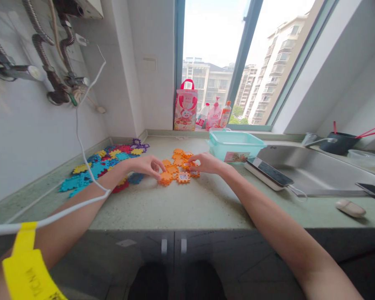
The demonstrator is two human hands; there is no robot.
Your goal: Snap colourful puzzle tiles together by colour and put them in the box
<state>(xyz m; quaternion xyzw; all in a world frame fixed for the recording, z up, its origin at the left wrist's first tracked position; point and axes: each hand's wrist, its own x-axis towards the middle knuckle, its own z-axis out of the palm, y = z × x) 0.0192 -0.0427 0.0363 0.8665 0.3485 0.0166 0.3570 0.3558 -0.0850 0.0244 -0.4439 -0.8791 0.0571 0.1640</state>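
Note:
A cluster of orange interlocking puzzle tiles (176, 166) lies flat on the green speckled countertop (187, 204). My left hand (147, 164) rests on the cluster's left side, fingers curled down onto a tile. My right hand (203, 162) comes in from the right, its fingertips pinched on a tile at the cluster's right edge. A spread of loose blue, yellow, red and purple tiles (106, 164) lies to the left by the wall. A yellow band (28, 266) is on my left wrist and a white cable (81, 141) crosses my forearm.
A teal plastic box (234, 145) stands behind my right hand. A phone (270, 171) lies at the steel sink's (315, 166) edge, a second phone (373, 191) further right. A bag and bottles (203, 112) stand on the windowsill. Pipes run on the left wall.

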